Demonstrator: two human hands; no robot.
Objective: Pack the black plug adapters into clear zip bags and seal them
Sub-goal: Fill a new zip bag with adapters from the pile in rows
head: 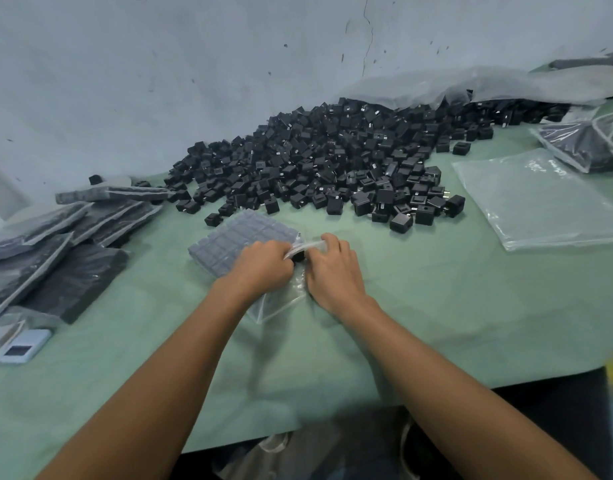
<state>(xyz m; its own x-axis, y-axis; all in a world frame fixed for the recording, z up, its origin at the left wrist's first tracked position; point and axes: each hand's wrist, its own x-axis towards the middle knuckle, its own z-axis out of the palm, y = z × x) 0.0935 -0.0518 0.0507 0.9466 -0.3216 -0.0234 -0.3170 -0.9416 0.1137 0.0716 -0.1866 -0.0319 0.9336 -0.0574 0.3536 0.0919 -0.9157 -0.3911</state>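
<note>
A clear zip bag [241, 237] filled with rows of black plug adapters lies flat in the middle of the green table. My left hand [263, 263] and my right hand [333, 268] meet at the bag's open end, fingers pinched on the plastic mouth. One black adapter [298, 256] shows between my hands at the opening. The loose empty end of the bag [281, 303] spreads under my wrists. A big heap of loose black adapters [333, 161] covers the far side of the table.
Filled bags [66, 244] are stacked at the left. A pile of empty clear bags [540, 199] lies at the right, with a large plastic sack [471, 84] behind the heap. A small white device [22, 346] sits at the left edge. The table's front edge [333, 420] is close to me.
</note>
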